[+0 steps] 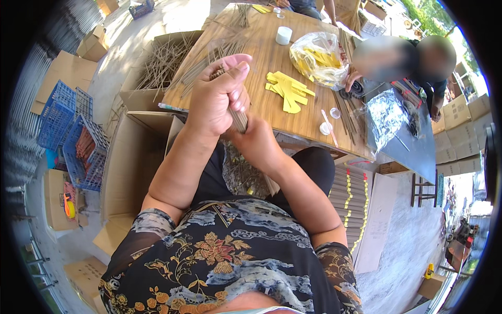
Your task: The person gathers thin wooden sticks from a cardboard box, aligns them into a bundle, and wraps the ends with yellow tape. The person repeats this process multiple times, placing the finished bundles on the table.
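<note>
Above my lap, at the table's near edge, both my hands grip one bundle of thin brown sticks (239, 120). My left hand (218, 99) is closed around its upper part, thumb on top, with the stick ends just showing beside the fingers. Lower down, my right hand (256, 144) is wrapped round the same bundle, and its fingers are partly hidden. Flat yellow strips (288, 93) lie fanned in a loose pile on the wooden table (256, 52), to the right of my hands. Beyond them sits a clear plastic bag (320, 58) with more yellow strips inside.
More thin sticks fill a cardboard box (162, 65) on the left. A white jar (283, 35) and a small white pot (326, 129) stand on the table. Blue crates (57, 112) are at far left. A co-worker reaches in from the right, by a dark side table (418, 152).
</note>
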A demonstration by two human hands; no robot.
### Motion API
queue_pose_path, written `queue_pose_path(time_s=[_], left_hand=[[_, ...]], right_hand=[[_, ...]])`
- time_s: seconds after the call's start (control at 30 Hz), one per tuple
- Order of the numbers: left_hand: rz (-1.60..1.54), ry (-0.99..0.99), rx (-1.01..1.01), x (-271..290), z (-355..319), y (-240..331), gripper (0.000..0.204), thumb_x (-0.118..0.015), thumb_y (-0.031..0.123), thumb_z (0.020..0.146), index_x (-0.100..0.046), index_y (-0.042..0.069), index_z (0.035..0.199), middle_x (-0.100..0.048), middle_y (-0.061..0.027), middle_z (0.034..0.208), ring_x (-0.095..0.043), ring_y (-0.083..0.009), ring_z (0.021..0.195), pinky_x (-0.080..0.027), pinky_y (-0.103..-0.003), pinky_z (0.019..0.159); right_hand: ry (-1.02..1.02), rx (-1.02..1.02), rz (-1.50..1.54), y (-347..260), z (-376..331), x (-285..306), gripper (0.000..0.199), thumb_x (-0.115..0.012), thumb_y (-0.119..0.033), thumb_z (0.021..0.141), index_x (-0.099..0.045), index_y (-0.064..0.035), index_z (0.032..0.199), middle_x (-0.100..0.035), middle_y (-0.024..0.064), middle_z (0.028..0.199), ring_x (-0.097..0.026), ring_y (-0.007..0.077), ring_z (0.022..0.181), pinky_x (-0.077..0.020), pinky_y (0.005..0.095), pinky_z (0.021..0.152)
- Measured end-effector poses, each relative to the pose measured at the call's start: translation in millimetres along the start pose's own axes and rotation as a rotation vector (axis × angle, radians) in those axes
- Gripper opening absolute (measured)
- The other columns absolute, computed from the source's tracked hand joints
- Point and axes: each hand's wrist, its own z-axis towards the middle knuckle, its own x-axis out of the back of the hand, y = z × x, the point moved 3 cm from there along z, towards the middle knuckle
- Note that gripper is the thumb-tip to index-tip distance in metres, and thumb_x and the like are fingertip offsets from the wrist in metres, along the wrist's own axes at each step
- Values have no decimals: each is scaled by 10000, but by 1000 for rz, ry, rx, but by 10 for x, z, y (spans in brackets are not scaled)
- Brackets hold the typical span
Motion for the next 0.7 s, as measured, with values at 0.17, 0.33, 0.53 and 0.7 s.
queue_pose_path(time_s=[0.17,0.33,0.53,0.7], left_hand=[[66,-16,-15,-39,25,59,374,-532,168,856,-439,-54,1143,-354,42,475,-335,-50,359,-317,-205,381],[100,-32,-284,-54,-47,-5,816,-690,185,748,-148,-87,1293,-580,-78,728,-546,-115,601,-450,-231,579],[407,97,-207,-34,-199,-176,674,-634,114,789,-224,-119,1271,-552,-42,642,-530,-99,553,-433,-213,555],[176,-18,-55,-103,-211,-97,515,-615,122,806,-378,-108,1201,-474,8,522,-453,-65,447,-380,-202,450]], right_hand=[[-164,-139,114,-126,2,30,127,-570,-94,795,-534,19,841,-597,166,731,-558,119,722,-451,307,663],[-19,-6,67,-29,35,34,162,-568,-89,777,-529,13,897,-595,183,733,-607,217,719,-458,315,656],[54,175,5,82,43,-15,212,-584,-68,748,-548,15,940,-606,201,821,-616,259,787,-463,307,685],[-62,93,156,126,-14,11,230,-592,-26,748,-544,2,971,-620,152,848,-608,203,785,-461,288,687]])
